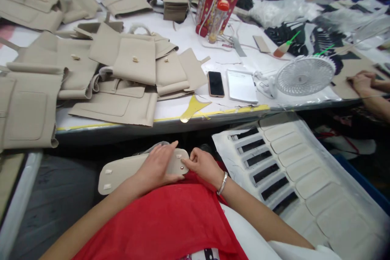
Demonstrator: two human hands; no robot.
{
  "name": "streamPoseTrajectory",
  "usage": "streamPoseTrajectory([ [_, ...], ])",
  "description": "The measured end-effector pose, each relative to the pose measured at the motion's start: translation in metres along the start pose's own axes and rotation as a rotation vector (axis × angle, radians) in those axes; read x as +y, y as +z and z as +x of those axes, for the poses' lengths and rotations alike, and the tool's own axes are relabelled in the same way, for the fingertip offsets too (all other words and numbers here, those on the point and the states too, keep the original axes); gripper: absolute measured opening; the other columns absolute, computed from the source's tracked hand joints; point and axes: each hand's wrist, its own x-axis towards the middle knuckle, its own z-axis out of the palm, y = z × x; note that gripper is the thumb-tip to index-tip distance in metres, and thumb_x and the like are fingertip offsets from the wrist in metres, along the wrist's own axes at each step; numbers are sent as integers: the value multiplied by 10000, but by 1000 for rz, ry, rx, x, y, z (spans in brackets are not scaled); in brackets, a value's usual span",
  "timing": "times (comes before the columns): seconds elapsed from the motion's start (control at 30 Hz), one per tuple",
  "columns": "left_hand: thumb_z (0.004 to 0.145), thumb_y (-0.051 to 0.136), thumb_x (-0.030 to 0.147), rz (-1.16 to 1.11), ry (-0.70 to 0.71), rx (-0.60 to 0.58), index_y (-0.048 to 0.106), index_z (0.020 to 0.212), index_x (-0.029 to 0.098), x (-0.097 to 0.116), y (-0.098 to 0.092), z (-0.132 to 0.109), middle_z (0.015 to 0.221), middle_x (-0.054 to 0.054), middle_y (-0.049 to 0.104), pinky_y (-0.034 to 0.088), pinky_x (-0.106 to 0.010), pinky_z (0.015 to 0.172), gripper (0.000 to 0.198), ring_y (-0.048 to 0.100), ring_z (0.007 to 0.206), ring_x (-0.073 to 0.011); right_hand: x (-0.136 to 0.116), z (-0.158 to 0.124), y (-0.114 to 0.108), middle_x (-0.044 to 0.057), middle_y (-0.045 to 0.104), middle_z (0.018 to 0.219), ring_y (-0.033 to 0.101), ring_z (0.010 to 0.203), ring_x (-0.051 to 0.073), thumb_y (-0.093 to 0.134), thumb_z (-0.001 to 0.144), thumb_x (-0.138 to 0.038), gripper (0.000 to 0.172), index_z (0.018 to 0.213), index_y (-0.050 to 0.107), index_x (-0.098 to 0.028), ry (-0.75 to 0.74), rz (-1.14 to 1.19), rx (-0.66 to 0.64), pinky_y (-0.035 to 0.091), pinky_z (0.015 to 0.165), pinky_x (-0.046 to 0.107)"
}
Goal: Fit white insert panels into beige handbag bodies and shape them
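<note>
A beige bag base [124, 169] with rounded ends lies across my lap, over a red apron. Small white patches sit near its corners, and one metal stud shows at the right end. My left hand [160, 165] lies over its right half and grips it, fingers along the far edge and thumb along the near one. At the right end my right hand [203, 165], with a bracelet on the wrist, pinches closed beside the stud. What its fingertips hold, if anything, is too small to make out. A grey curved piece shows behind the base's far edge.
Beige bag pieces [134, 59] lie piled on the white table. Nearer its edge are a phone [216, 84], notepad [241, 86], yellow piece [192, 108] and white fan [305, 75]. A board of beige panels [313, 183] leans at my right. Another person's hands [362, 82] rest far right.
</note>
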Motion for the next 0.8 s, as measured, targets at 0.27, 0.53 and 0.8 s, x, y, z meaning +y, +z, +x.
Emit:
streamPoseTrajectory([
  [0.27, 790, 491, 483, -170, -837, 485, 555, 938, 160, -60, -59, -119, 808, -34, 605, 457, -279, 674, 361, 575, 727, -171, 0, 2, 12, 27, 586, 816, 567, 715, 157, 538, 773, -414, 282, 924, 479, -184, -25, 152, 26, 420, 641, 274],
  [0.53, 729, 556, 448, -546, -820, 354, 544, 656, 155, -65, -46, -150, 610, 20, 535, 354, -217, 528, 303, 478, 575, -121, 3, 9, 16, 45, 615, 837, 598, 714, 183, 532, 769, -490, 327, 910, 492, -197, -24, 143, -63, 464, 641, 298],
  [0.8, 738, 541, 436, -658, -790, 333, 484, 577, 154, -84, -47, -149, 542, 41, 445, 289, -201, 490, 330, 385, 524, -94, -8, 9, 16, 44, 611, 832, 597, 720, 185, 520, 774, -502, 325, 893, 488, -200, 26, 137, -87, 479, 650, 309],
])
